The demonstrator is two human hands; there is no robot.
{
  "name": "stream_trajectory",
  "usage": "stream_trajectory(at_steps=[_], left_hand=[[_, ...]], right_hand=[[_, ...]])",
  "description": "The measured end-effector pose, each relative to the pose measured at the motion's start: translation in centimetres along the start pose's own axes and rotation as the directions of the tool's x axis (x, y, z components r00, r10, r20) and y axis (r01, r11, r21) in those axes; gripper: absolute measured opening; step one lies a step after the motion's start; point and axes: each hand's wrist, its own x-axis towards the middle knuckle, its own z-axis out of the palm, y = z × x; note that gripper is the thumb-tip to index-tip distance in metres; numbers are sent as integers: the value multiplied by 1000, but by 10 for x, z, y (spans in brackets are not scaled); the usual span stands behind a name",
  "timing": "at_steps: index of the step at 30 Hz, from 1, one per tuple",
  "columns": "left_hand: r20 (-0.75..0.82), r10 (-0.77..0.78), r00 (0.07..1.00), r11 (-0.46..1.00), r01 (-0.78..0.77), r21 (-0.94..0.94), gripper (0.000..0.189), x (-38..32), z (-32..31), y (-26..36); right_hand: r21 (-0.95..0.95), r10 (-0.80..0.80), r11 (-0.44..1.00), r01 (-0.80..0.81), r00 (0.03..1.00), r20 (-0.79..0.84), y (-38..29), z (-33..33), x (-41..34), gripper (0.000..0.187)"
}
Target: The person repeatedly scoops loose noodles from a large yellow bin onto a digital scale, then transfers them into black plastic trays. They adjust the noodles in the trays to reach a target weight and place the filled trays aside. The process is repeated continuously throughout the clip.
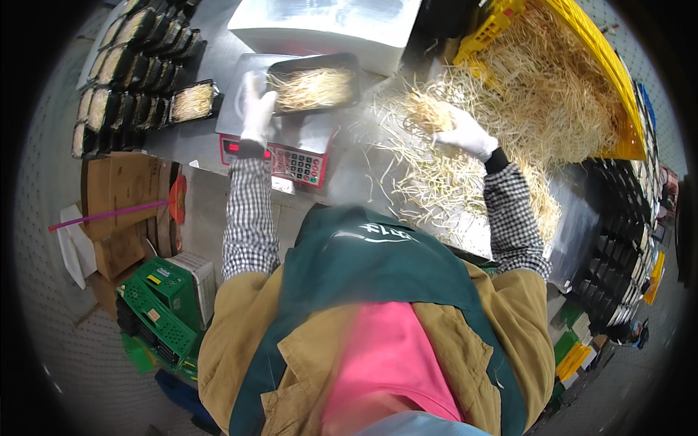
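My left hand, in a white glove, is at the left end of a black plastic tray that holds bean sprouts. Its thumb meets the tray's rim, but blur hides whether the fingers grip it. Beneath the tray is a digital weighing scale with a steel platform and a red keypad front; my forearm partly covers its display. To the right, my gloved right hand closes around a bunch of sprouts above a loose pile spread over the metal table.
A yellow crate spills sprouts onto the table at right. Behind the scale stands a white foam box. Filled trays are stacked at left, with one single filled tray beside them. Empty black trays are stacked at far right.
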Motion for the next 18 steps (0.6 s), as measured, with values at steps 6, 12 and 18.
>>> stream_trajectory(at_steps=[6,12,18], left_hand=[[282,-16,959,847,163,-507,77,8,4,-11],[199,-175,964,851,250,-462,72,-6,-4,-2],[337,318,886,793,-443,417,84,-17,0,52]], right_hand=[[-461,-83,881,111,993,81,-141,48,48,68],[-841,-201,471,266,961,191,-134,143,145,83],[-952,-378,198,234,914,146,-114,152,148,99]])
